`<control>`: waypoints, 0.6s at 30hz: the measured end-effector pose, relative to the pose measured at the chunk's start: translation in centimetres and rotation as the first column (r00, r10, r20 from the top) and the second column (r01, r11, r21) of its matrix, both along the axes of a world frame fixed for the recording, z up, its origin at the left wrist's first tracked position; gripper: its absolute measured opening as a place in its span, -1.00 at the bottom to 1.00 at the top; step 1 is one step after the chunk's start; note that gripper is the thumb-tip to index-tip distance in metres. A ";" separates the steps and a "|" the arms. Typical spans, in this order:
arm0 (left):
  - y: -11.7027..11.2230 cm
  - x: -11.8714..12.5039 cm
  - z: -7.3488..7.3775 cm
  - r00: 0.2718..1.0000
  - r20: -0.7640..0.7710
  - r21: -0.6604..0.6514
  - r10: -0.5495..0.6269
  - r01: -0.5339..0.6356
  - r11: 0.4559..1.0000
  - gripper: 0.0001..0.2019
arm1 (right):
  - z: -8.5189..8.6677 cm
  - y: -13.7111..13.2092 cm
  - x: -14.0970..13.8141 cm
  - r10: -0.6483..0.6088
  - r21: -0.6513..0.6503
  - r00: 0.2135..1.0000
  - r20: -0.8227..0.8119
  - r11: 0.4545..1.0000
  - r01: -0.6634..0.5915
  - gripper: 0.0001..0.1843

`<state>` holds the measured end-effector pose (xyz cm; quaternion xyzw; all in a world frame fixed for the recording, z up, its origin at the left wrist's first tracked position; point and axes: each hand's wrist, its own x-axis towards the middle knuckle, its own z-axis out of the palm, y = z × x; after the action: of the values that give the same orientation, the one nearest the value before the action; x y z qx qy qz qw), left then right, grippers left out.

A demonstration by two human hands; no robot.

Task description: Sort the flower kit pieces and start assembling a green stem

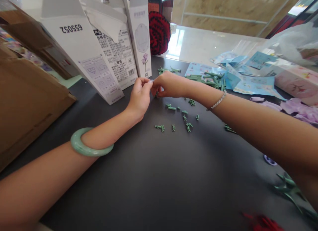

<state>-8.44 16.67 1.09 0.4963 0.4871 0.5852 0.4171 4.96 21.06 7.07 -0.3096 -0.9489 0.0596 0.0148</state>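
My left hand [140, 98] and my right hand [169, 85] meet above the dark table, in front of the white printed box [119, 64]. Both are closed, with thumb and fingers pinched together. What the left fingers hold, if anything, is too small to make out. A bit of green shows just under my right fingers, but its kind is hidden. Closest to the hands lie small green plastic connector pieces [172, 108], loosely scattered. More of them, such as a branched green piece [188, 126], lie nearer to me.
Green stems [211, 79] are heaped on blue leaflets [255, 82] at the back right. Purple petals [295, 108] lie beside a pink box [298, 78]. A brown carton [32, 102] stands at left. Green leaves [288, 188] and a red item [264, 222] lie front right.
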 end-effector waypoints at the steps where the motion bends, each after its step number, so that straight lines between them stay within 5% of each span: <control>1: 0.0 0.0 0.0 1.000 0.011 -0.001 -0.005 0.005 1.000 -0.89 | 0.0 0.0 0.0 0.001 -0.004 1.000 0.001 1.000 -0.001 -0.66; 11: 0.2 0.2 -0.4 0.988 0.078 0.044 -0.137 0.134 0.990 -0.84 | 0.0 -0.2 0.5 -0.016 -0.008 1.000 0.000 1.000 0.016 -0.70; 18: 0.0 0.2 -0.1 0.992 0.021 0.007 -0.127 0.126 0.992 -0.82 | 0.0 -0.1 0.7 -0.020 -0.055 0.999 -0.045 0.998 0.018 -0.71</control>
<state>-8.19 16.63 0.97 0.5212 0.4485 0.5641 0.4570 5.68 20.92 7.05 -0.3176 -0.9433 0.0925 0.0284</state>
